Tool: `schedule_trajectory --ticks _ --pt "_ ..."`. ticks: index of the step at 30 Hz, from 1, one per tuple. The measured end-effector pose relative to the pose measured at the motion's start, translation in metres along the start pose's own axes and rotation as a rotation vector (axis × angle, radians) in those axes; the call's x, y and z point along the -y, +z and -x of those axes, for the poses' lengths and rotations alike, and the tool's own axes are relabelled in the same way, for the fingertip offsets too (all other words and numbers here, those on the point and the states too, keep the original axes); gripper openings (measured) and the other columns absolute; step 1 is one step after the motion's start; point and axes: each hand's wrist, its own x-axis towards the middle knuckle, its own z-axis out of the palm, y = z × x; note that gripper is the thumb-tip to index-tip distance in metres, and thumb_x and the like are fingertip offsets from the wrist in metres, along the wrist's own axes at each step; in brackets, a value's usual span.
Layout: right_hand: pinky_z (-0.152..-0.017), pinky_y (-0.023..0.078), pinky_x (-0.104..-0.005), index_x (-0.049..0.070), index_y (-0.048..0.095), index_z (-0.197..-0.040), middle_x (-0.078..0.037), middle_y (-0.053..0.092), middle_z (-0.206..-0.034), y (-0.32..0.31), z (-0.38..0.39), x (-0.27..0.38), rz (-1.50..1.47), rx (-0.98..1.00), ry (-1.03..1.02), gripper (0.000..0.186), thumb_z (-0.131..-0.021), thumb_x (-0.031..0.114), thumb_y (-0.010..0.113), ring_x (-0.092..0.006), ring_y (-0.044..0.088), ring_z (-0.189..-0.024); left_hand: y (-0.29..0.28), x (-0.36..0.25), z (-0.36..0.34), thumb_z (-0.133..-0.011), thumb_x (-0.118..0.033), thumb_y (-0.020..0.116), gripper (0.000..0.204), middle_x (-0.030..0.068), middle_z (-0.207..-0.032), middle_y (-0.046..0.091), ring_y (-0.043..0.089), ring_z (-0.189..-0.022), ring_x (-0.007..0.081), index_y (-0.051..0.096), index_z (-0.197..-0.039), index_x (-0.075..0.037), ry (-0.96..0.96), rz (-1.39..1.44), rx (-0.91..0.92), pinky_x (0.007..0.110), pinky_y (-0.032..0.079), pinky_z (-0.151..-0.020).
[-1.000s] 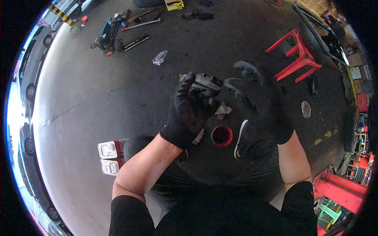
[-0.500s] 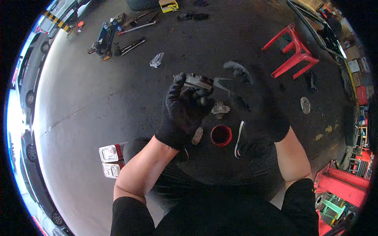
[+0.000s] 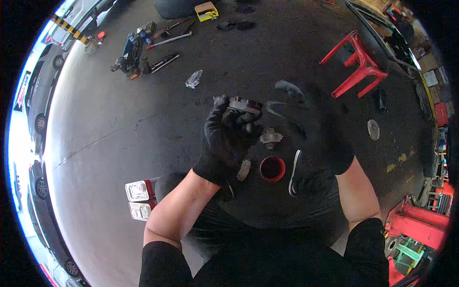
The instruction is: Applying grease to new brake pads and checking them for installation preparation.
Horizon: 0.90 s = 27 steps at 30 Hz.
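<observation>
My left hand [image 3: 227, 129], in a black glove, is closed around a flat grey brake pad [image 3: 245, 104] and holds it up above the floor. To the right, my gloved right hand [image 3: 322, 124] is blurred by motion. A thin, pale, forked-looking smear [image 3: 273, 108] reaches from it toward the pad; its kind I cannot make out. Between my feet stands a round red-rimmed tub [image 3: 282, 169] with a dark inside. Just beyond the tub a worn grey brake pad [image 3: 271, 137] lies on the floor, with another pad-like piece [image 3: 244, 170] to the tub's left.
A red plastic stool [image 3: 358, 71] lies at the far right, near a pale oval piece [image 3: 373, 129]. Tools and a blue jack-like thing [image 3: 128, 56] are at the far left. Crumpled clear plastic [image 3: 193, 79], a yellow box [image 3: 206, 12] and two silver-topped cans [image 3: 138, 191] also stand or lie around me.
The whole view has shifted slightly, moving the scene down and right. My left hand still holds the brake pad; the pale smear by my right hand has changed shape and lies a little differently.
</observation>
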Motion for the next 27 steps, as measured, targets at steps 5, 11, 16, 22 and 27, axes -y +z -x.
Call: schedule_trajectory --ticks 5,11,16,22,27 --pt "-0.11 0.043 -0.0508 0.016 0.07 -0.129 -0.018 0.057 -0.146 -0.01 -0.001 0.003 0.024 -0.007 -0.009 0.058 -0.072 0.008 0.076 -0.0403 0.054 -0.13 0.0 0.0 0.005 -0.101 -0.049 0.058 0.045 0.0133 -0.112 0.072 0.067 -0.085 0.0259 0.064 -0.119 -0.008 0.144 -0.057 0.228 0.042 0.053 -0.096" --pt "-0.095 0.053 -0.0383 0.007 0.073 -0.12 -0.016 0.065 -0.128 -0.017 -0.001 0.007 -0.174 -0.165 0.181 0.042 -0.081 -0.006 0.065 -0.0316 0.066 -0.117 -0.018 -0.002 -0.007 -0.105 -0.044 0.053 0.047 0.011 -0.138 0.061 0.057 -0.126 0.0295 0.059 -0.137 -0.01 0.356 -0.48 0.283 0.046 0.044 -0.112" --pt "-0.1 0.05 -0.0368 0.004 0.072 -0.116 -0.015 0.066 -0.124 -0.026 -0.003 0.005 -0.156 -0.289 0.128 0.034 -0.085 -0.005 0.061 -0.0281 0.065 -0.118 -0.014 -0.009 -0.002 -0.103 -0.036 0.062 0.053 0.0139 -0.144 0.055 0.055 -0.131 0.0322 0.049 -0.146 -0.008 0.528 -0.693 0.374 0.047 0.045 -0.112" --pt "-0.104 0.047 -0.0431 0.005 0.069 -0.118 -0.015 0.062 -0.128 -0.028 0.003 0.012 -0.732 -0.322 0.232 0.035 -0.086 -0.006 0.059 -0.0331 0.061 -0.12 0.006 -0.017 0.018 -0.1 -0.031 0.069 0.07 0.0131 -0.137 0.055 0.061 -0.122 0.0236 0.032 -0.154 -0.006 0.804 -1.288 0.28 0.038 0.057 -0.097" --pt "-0.106 0.046 -0.0431 0.005 0.069 -0.119 -0.015 0.061 -0.131 -0.032 0.004 0.012 -0.394 -0.288 0.108 0.041 -0.082 -0.008 0.058 -0.0333 0.057 -0.125 0.014 -0.007 0.013 -0.099 -0.029 0.071 0.075 0.0137 -0.14 0.054 0.061 -0.124 0.025 0.029 -0.156 -0.007 0.753 -1.089 0.375 0.04 0.058 -0.099"
